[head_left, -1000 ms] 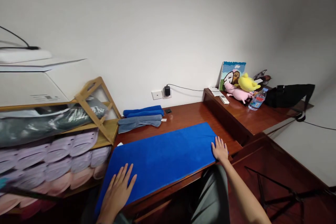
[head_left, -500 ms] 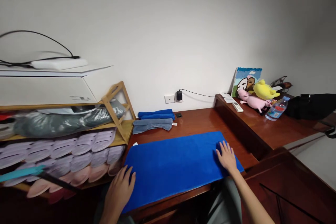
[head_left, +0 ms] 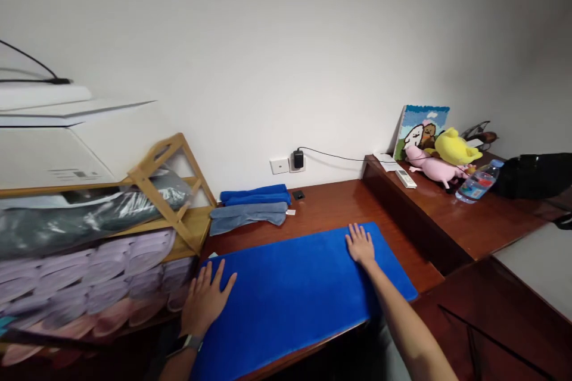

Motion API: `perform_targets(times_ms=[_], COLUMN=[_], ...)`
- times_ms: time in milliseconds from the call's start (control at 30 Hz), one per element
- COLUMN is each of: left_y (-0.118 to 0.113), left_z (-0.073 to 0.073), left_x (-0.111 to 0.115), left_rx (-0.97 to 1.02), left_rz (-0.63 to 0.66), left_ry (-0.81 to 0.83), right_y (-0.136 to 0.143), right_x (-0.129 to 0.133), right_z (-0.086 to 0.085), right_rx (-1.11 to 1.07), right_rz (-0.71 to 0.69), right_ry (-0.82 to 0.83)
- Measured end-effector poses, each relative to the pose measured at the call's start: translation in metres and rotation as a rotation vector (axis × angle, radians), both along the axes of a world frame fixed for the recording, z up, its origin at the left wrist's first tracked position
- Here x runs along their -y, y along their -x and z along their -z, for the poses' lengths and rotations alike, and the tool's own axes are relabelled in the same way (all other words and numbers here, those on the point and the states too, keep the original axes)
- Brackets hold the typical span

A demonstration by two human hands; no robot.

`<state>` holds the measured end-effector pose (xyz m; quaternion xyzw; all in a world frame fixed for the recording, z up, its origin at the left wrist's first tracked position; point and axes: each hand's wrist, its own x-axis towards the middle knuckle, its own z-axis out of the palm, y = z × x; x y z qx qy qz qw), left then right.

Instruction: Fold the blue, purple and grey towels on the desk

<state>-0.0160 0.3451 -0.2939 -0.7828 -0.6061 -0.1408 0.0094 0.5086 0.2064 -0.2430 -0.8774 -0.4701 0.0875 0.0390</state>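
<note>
**user1:** Blue towel (head_left: 295, 292) is spread flat along the front edge of the reddish wooden desk (head_left: 339, 205), with its near-left corner hanging a bit over that edge. Left hand (head_left: 204, 300) lies palm down at the towel's left end, fingers straight and fanned out, gripping nothing. There's a watch on that wrist.

**user2:** And the other one?

**user1:** Right hand (head_left: 360, 245) is the same deal: flat on the towel near its back right corner, fingers splayed, just pressing on the fabric with nothing pinched or lifted.

**user2:** What else is on the desk?

**user1:** At the back edge by the wall there's a stack of folded towels (head_left: 252, 205), blue ones on top of a grey-blue one, well apart from both hands. Just right of the stack sits a small dark square thing, can't tell what it is. A charger (head_left: 297, 159) is plugged into the wall socket above. At the left end of the desk stands a wooden rack (head_left: 172, 190) full of pale bagged items. The raised shelf (head_left: 447, 208) on the right carries plush toys (head_left: 440, 158), a remote and a water bottle (head_left: 478, 181).
</note>
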Motion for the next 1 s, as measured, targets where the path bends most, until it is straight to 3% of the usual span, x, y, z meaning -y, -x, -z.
perform_targets(times_ms=[100, 167, 367, 433, 500, 567, 667, 733, 800, 900, 1000], left_y=[-0.002, -0.007, 0.001, 0.006, 0.003, -0.011, -0.042, -0.055, -0.053, -0.029, -0.007], left_z=[0.002, 0.0, -0.015, -0.021, -0.028, -0.035, -0.042, -0.042, -0.035, -0.021, -0.011], left_x=[0.001, 0.002, 0.006, 0.008, 0.009, 0.008, 0.002, -0.005, -0.014, -0.024, -0.03], left_rx=[0.007, 0.012, 0.013, 0.03, 0.051, 0.056, 0.04, 0.025, 0.005, -0.032, -0.041], left_rz=[-0.037, -0.054, -0.049, -0.018, 0.036, 0.115, 0.245, 0.249, 0.181, 0.103, 0.082], left_ry=[-0.012, -0.013, -0.011, -0.07, -0.138, -0.155, -0.082, -0.023, 0.016, 0.027, 0.016], right_y=[-0.054, -0.072, -0.069, -0.051, -0.014, 0.045, 0.154, 0.217, 0.253, 0.247, 0.183], right_x=[0.021, 0.03, 0.036, 0.033, 0.024, 0.01, -0.014, -0.029, -0.042, -0.054, -0.051], right_z=[0.0, 0.001, -0.006, -0.011, -0.016, -0.021, -0.025, -0.026, -0.025, -0.021, -0.017], right_rx=[0.013, 0.016, 0.001, 0.04, 0.09, 0.072, -0.095, -0.208, -0.265, -0.267, -0.189], right_rz=[0.138, 0.165, 0.191, 0.212, 0.157, -0.031, -0.436, -0.658, -0.719, -0.658, -0.5], right_ry=[0.062, 0.074, 0.065, 0.019, -0.078, -0.173, -0.271, -0.289, -0.265, -0.211, -0.175])
